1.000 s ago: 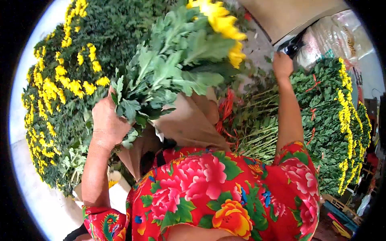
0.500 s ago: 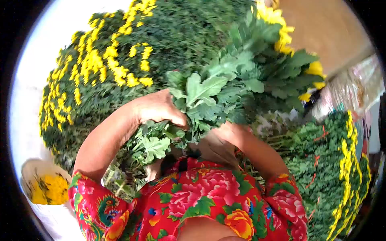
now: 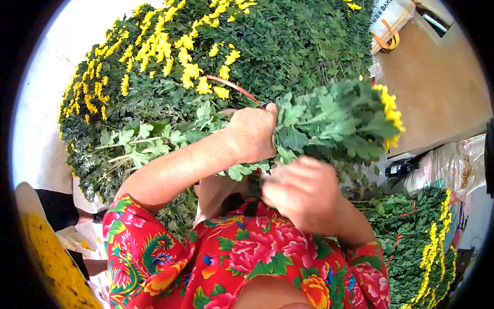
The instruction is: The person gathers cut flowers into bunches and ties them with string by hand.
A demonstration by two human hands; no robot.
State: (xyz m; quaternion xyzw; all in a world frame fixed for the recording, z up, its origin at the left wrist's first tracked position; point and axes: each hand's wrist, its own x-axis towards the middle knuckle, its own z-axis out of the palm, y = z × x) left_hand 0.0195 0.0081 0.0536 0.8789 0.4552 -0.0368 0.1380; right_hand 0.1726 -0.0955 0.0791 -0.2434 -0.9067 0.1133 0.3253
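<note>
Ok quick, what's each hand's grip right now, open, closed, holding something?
Left hand: closed, holding the bunch of yellow flowers.
Right hand: blurred; can't tell whether it's closed or holding anything.

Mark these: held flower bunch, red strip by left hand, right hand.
Held flower bunch [image 3: 329, 121], head view: on its green leaves.
Red strip [image 3: 235, 86], head view: middle of its visible length.
Right hand [image 3: 303, 190], head view: middle of the blurred hand.

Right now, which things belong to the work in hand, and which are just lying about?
Likely in use:
flower bunch, held in the left hand
right hand, blurred, close by
red strip by the left hand
large flower heap
red-tied bunches

Likely lying about:
white bag with orange handle
dark bottle-like item
clear plastic
</note>
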